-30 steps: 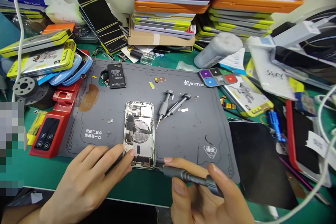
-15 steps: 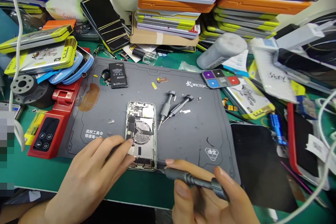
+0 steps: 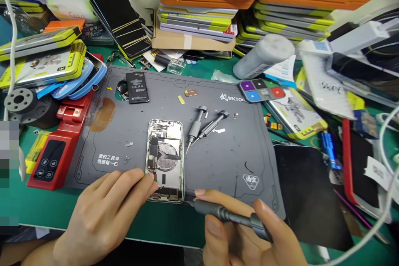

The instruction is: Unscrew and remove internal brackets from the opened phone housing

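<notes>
An opened phone (image 3: 165,160) with bare internals lies on the grey work mat (image 3: 224,162). My left hand (image 3: 106,212) rests at its lower left corner, fingers pinched together at the phone's edge; what they pinch is too small to make out. My right hand (image 3: 249,237) grips a grey screwdriver (image 3: 227,215) whose tip points at the phone's lower right corner. Two more screwdrivers (image 3: 202,126) lie on the mat right of the phone. A black battery (image 3: 136,87) sits near the mat's far left.
Stacks of orange and yellow-edged cases (image 3: 218,4) line the back. A red device (image 3: 59,145) lies left of the mat, a black screen panel (image 3: 308,191) right of it. A grey bottle (image 3: 264,56), a blue tool (image 3: 327,149) and white cables (image 3: 386,133) crowd the right side.
My left fingers slid slightly along the phone's lower left edge. The right hand and its screwdriver stayed at the lower right corner. The view shifted a little.
</notes>
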The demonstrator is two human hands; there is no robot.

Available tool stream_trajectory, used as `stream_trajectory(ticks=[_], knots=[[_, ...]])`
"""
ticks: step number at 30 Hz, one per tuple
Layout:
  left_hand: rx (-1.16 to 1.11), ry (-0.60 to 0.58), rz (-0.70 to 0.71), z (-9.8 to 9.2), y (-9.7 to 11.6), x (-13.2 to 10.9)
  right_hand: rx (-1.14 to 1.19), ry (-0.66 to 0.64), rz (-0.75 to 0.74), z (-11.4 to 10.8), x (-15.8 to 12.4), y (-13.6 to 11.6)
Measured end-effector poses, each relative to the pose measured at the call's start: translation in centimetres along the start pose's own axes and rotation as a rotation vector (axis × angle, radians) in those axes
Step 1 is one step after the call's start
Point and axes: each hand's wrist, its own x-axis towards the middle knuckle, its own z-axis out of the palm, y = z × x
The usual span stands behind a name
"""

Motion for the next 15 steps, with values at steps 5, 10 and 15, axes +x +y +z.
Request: stream_trajectory(ticks=[5, 10, 15], knots=[[-0.035, 0.023, -0.017, 0.1, 0.1, -0.5, -0.057, 0.058, 0.119, 1.0, 0.3, -1.9], [-0.054, 0.002, -0.008, -0.1, 0.1, -0.7, 0.01, 0.028, -0.032, 0.5, 0.3, -0.8], [-0.135, -0.076, -0.046, -0.3, 0.2, -1.6, 0.03, 0.027, 0.033, 0.3, 0.2, -1.2]])
